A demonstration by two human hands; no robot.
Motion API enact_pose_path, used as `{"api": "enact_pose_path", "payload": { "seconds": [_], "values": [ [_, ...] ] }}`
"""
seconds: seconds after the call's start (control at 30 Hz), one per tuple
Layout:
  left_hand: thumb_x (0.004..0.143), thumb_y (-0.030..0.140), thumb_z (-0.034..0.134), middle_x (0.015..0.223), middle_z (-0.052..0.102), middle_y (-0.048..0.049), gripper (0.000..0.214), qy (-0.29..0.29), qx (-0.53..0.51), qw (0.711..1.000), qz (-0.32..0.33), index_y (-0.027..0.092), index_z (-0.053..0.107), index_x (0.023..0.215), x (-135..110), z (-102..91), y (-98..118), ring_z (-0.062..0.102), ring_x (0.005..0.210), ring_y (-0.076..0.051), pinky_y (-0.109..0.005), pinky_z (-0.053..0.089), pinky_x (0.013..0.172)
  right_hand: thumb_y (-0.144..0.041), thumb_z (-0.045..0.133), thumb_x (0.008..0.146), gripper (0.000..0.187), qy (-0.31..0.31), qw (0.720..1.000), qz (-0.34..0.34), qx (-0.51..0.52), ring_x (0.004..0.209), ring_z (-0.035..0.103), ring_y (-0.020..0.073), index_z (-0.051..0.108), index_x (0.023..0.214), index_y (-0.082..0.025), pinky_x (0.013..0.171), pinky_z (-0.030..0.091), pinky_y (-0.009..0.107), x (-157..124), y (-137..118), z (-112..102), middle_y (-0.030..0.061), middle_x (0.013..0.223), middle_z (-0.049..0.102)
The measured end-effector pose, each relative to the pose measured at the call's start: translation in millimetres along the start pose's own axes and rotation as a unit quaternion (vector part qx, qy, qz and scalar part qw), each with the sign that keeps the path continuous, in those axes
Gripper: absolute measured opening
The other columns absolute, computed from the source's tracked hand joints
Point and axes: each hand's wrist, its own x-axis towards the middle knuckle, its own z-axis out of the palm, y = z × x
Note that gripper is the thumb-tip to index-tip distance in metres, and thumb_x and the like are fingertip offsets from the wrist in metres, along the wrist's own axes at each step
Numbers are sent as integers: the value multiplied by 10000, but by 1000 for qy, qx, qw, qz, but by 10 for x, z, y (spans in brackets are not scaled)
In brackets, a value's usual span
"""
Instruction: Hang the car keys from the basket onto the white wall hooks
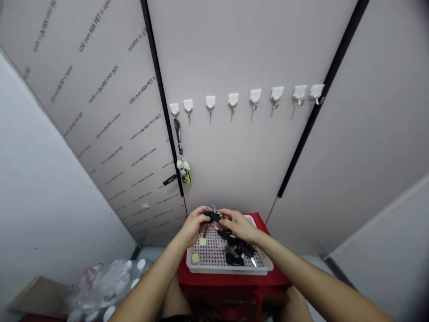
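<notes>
Your left hand [193,226] and right hand [238,225] pinch a black key fob [212,216] together. Black keys [236,251] lie in a white tray [228,270] just below your right hand.

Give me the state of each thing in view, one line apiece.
left hand, holding fob
right hand, holding fob
black key fob, raised above tray
black keys, piled in tray
white plastic tray, resting on red surface
lanyard, hanging from leftmost hook
other wall hooks, bare
</notes>
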Motion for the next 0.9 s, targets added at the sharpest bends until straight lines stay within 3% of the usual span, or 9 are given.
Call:
{"api": "enact_pose_path", "payload": {
  "seconds": [0.13, 0.23, 0.4, 0.57, 0.77, 0.9],
  "values": [
    [522, 263, 524, 539, 476, 38, 214, 21, -15, 1000, 17, 149, 448, 686, -3, -27, 96, 436, 431, -52, -166, 292, 406, -283, 484, 599, 255, 73, 993, 46, 86, 430, 419, 46, 481, 802, -128, 462, 345, 195, 61, -133, -31, -50, 528, 470],
    [546, 323, 529, 505, 465, 48, 263, 34, 33, 998, 42, 150, 466, 734, 15, -9, 123, 397, 406, -44, -170, 282, 413, -246, 520, 561, 221, 126, 989, 20, 78, 432, 404, 41, 480, 743, -128, 455, 326, 184, 142, -273, -65, -65, 489, 446],
    [577, 314, 513, 566, 497, 19, 200, 30, 132, 982, 132, 118, 523, 617, 83, 73, 263, 422, 535, -65, -188, 320, 544, -215, 514, 555, 188, 129, 990, -38, 45, 411, 394, 48, 478, 717, -127, 450, 328, 195, 329, -581, -71, -81, 415, 413],
    [616, 317, 469, 624, 526, 5, 202, 51, 113, 963, 239, 125, 530, 623, 155, 151, 700, 454, 636, -88, -198, 326, 642, -203, 487, 564, 226, 148, 980, -107, 76, 417, 422, 57, 474, 780, -137, 450, 368, 208, 602, -982, -64, -67, 460, 445],
    [665, 316, 404, 460, 445, 37, 228, 95, 57, 949, 294, 127, 471, 555, 300, 239, 1300, 398, 427, -47, -184, 323, 489, -192, 462, 586, 181, 203, 957, -204, 28, 395, 424, 50, 488, 755, -133, 424, 371, 189, 1041, -1505, -169, -57, 455, 449],
    [670, 284, 408, 417, 394, 52, 215, 122, -10, 937, 327, 129, 428, 522, 474, 296, 1647, 346, 364, -29, -168, 294, 425, -193, 456, 590, 136, 269, 922, -273, -46, 424, 462, 56, 489, 711, -140, 443, 393, 190, 1325, -1762, -244, -44, 509, 480]
  ]
}}
